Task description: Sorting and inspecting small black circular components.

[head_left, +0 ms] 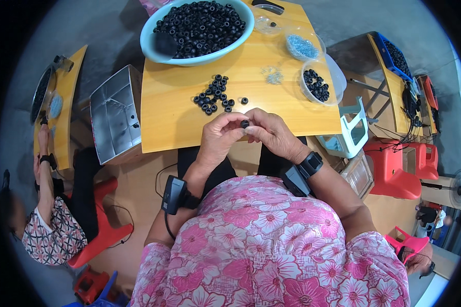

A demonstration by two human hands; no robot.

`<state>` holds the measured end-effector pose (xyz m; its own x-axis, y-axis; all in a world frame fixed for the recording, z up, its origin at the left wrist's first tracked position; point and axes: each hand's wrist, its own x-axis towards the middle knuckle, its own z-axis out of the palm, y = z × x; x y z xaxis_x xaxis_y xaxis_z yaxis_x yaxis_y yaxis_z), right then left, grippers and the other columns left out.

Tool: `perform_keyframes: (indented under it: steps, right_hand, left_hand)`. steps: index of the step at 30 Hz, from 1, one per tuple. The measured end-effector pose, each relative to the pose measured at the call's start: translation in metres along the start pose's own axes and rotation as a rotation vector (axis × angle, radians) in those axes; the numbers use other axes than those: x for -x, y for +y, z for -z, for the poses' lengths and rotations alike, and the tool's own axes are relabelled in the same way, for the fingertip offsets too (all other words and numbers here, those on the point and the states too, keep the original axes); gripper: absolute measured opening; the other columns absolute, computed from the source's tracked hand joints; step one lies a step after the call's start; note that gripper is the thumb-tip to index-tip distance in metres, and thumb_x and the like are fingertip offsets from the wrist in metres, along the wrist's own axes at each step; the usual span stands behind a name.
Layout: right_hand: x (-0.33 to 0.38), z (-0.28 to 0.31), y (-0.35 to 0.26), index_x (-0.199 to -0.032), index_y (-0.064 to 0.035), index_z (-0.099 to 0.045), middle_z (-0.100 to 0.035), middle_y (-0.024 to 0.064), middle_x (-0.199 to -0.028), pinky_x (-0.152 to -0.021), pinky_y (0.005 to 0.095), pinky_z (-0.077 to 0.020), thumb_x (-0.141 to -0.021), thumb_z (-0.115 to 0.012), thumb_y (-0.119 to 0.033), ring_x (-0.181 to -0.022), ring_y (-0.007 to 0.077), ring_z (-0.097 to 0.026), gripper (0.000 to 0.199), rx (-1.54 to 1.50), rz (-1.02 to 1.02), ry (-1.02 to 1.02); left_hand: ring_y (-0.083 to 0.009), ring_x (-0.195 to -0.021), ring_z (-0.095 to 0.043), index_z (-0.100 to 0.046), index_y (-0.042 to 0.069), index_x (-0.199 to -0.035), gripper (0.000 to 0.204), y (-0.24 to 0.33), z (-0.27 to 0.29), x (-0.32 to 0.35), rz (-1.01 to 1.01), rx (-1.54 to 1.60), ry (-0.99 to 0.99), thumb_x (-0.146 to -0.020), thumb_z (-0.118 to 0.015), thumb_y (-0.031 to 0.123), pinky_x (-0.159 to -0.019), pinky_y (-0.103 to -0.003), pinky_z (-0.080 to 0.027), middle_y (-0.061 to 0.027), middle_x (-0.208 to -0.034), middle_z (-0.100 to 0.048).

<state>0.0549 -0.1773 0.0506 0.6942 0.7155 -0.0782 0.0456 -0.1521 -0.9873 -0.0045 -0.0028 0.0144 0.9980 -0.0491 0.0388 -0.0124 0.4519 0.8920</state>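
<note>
Just over the table's near edge, my left hand (219, 137) and my right hand (272, 132) meet fingertip to fingertip. Between them is one small black ring-shaped part (245, 124), pinched by both. Whether a smaller piece is also in the fingers cannot be seen. Beyond my left hand lies a loose pile of the same black parts (213, 94) on the yellow table (169, 123). A single black part (245, 101) sits apart from the pile. Small clear pieces (273, 75) are scattered farther back on the right.
A pale blue basin (200, 60) heaped with black parts stands at the back. Right of it are a tub of bluish clear pieces (301, 47) and a tub of black parts (316, 84). A lined carton (117, 115) stands left; a co-worker (56, 230) sits beyond.
</note>
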Motion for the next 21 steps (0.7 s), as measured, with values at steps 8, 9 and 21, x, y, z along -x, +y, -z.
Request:
perform_keyframes:
  steps: [8, 9, 21]
  right_hand:
    - [-0.008, -0.001, 0.001, -0.110, -0.0013, -0.051, -0.061, 0.0160, -0.094, -0.076, 0.0360, -0.0490, -0.092, -0.059, -0.017, -0.083, 0.0304, -0.061, 0.026, 0.385, 0.153, 0.097]
    - [-0.009, -0.001, 0.002, -0.110, -0.0013, -0.051, -0.061, 0.0160, -0.094, -0.076, 0.0360, -0.0490, -0.092, -0.059, -0.017, -0.083, 0.0304, -0.061, 0.026, 0.382, 0.152, 0.093]
    - [-0.017, -0.003, 0.011, -0.115, -0.0019, -0.048, -0.064, 0.0186, -0.100, -0.080, 0.0396, -0.0503, -0.092, -0.058, -0.016, -0.093, 0.0359, -0.063, 0.028, 0.419, 0.112, 0.062]
  left_hand:
    - [-0.0116, -0.096, -0.057, -0.052, -0.005, -0.129, 0.050, 0.004, 0.010, -0.007, 0.065, -0.100, -0.028, -0.081, -0.068, -0.004, -0.086, -0.024, -0.051, -0.0051, -0.105, -0.058]
    - [-0.0116, -0.096, -0.057, -0.052, -0.005, -0.129, 0.050, 0.004, 0.011, -0.008, 0.067, -0.100, -0.024, -0.081, -0.068, -0.004, -0.086, -0.024, -0.051, -0.0051, -0.105, -0.058]
    - [-0.0051, -0.085, -0.048, -0.055, 0.001, -0.130, 0.048, 0.002, 0.017, -0.012, 0.111, -0.208, -0.043, -0.085, -0.069, 0.006, -0.079, -0.019, -0.044, 0.0038, -0.094, -0.050]
